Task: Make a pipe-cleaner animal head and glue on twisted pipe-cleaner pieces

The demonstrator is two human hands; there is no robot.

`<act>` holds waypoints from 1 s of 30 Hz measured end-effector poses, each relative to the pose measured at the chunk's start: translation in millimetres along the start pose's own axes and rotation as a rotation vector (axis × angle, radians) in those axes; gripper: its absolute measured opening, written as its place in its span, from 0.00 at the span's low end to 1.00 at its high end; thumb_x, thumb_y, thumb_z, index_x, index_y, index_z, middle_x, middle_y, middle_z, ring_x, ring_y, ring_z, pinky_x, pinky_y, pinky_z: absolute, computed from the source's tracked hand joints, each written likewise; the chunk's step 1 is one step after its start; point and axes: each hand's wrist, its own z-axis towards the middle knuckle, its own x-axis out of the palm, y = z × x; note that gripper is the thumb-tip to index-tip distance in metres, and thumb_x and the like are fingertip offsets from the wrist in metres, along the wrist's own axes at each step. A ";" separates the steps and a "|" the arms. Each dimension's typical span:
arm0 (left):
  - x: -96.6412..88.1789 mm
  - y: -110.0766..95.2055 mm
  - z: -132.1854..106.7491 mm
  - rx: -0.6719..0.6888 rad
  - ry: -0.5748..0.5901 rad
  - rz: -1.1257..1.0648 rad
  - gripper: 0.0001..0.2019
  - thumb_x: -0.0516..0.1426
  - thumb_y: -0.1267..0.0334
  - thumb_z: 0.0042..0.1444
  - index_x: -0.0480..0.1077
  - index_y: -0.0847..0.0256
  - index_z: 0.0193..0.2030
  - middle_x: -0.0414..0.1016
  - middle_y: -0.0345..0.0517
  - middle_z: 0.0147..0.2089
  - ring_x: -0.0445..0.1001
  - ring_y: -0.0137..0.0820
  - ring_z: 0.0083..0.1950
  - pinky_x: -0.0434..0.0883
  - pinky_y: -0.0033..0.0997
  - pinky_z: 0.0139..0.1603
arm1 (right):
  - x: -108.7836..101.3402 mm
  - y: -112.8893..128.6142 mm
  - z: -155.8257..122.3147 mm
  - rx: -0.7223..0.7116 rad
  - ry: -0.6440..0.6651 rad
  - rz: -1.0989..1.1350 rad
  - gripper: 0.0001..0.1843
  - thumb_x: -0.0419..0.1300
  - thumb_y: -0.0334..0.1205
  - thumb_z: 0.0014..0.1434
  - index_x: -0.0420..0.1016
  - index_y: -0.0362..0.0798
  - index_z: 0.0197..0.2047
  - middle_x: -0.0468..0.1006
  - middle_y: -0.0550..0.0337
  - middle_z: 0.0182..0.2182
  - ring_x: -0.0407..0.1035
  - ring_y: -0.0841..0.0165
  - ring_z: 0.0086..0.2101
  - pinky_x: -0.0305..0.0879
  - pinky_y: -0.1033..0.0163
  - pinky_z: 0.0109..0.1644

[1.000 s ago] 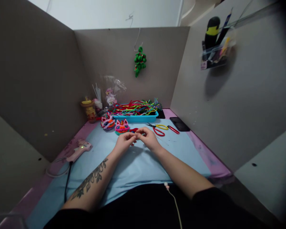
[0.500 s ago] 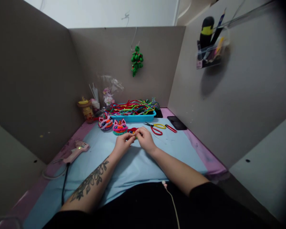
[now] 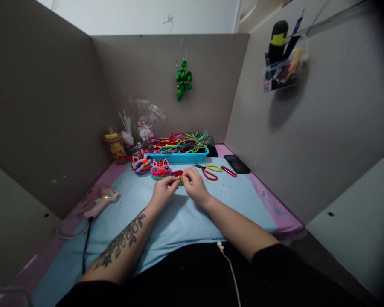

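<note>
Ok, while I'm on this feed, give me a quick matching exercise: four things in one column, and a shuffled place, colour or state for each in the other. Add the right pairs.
Things:
1. glue gun
2. green ornament
3. phone
4. left hand and right hand

Places, colours, states:
A. close together above the blue cloth
B. lying flat beside the right-hand partition
C. pink, with a small green light lit
D. hanging from a wire at the back

Right pairs: 1-C, 2-D, 3-B, 4-A
</note>
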 end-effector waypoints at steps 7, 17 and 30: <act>-4.3 -1.8 6.3 -0.190 -0.013 -0.296 0.16 0.61 0.52 0.44 0.73 0.65 0.33 0.72 0.42 0.25 0.69 0.27 0.26 0.66 0.24 0.24 | -13.5 -9.8 7.0 0.175 -0.109 0.048 0.16 0.51 0.39 0.56 0.55 0.49 0.18 0.58 0.65 0.19 0.57 0.70 0.25 0.55 0.63 0.32; -5.4 5.1 9.5 -0.293 -0.067 -0.493 0.19 0.66 0.52 0.36 0.76 0.64 0.33 0.72 0.40 0.27 0.61 0.21 0.24 0.55 0.22 0.23 | 16.9 -9.9 -6.0 0.385 0.254 0.507 0.11 0.60 0.41 0.49 0.69 0.46 0.36 0.73 0.62 0.28 0.66 0.72 0.28 0.61 0.65 0.34; -13.0 0.3 8.7 -0.270 0.018 -0.339 0.26 0.65 0.54 0.36 0.75 0.66 0.43 0.75 0.47 0.31 0.62 0.23 0.24 0.57 0.24 0.25 | 7.8 -9.3 -5.3 0.350 0.180 0.286 0.06 0.56 0.40 0.52 0.70 0.46 0.31 0.70 0.64 0.24 0.62 0.73 0.25 0.57 0.67 0.31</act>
